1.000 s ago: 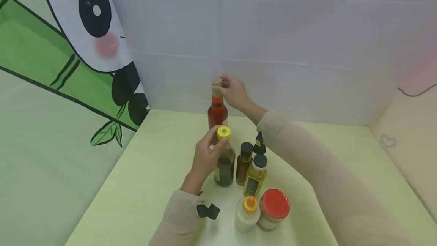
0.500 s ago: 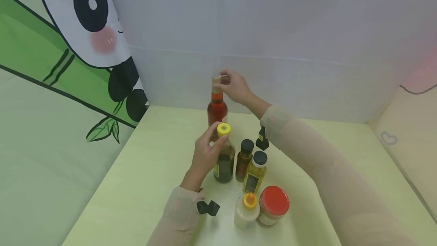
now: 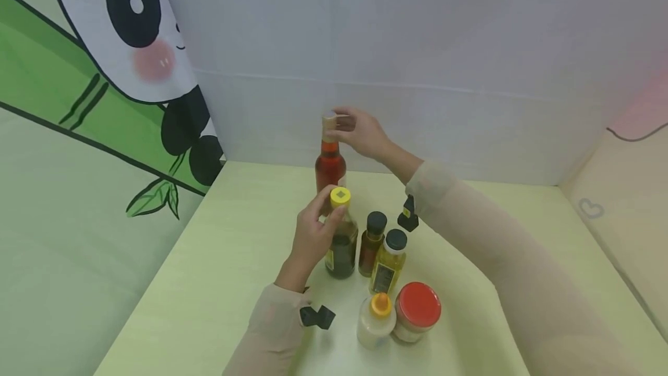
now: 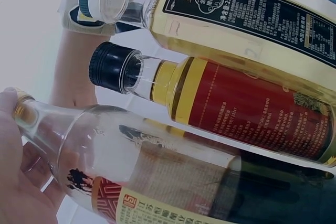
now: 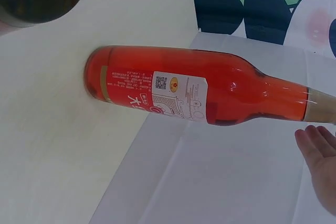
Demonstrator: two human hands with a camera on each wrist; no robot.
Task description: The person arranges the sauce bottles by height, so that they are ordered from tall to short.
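In the head view my left hand (image 3: 312,239) holds a yellow-capped bottle of dark sauce (image 3: 341,257) near its cap, thumb and fingers on either side. The same sauce bottle (image 4: 173,171) lies across the lower left wrist view. Farther back stands a bottle of red liquid (image 3: 330,172), upright on the table. Around its pale neck wrap is my right hand (image 3: 367,135), with the thumb across the front and a finger at the top. In the right wrist view, fingertips (image 5: 315,140) of that hand show beside the neck of the red bottle (image 5: 178,85).
Right of the sauce bottle stand a slim black-capped bottle (image 3: 369,253) and an oil bottle (image 3: 388,268). Nearer are a squeeze bottle with an orange tip (image 3: 376,329) and a red-lidded jar (image 3: 418,306). A white cloth wall (image 3: 443,74) borders the table (image 3: 250,219) behind.
The right wrist and sleeve have shifted a little to the right, while the fingers stay at the red bottle's neck. The left hand stays on the sauce bottle; the head view has tilted slightly.
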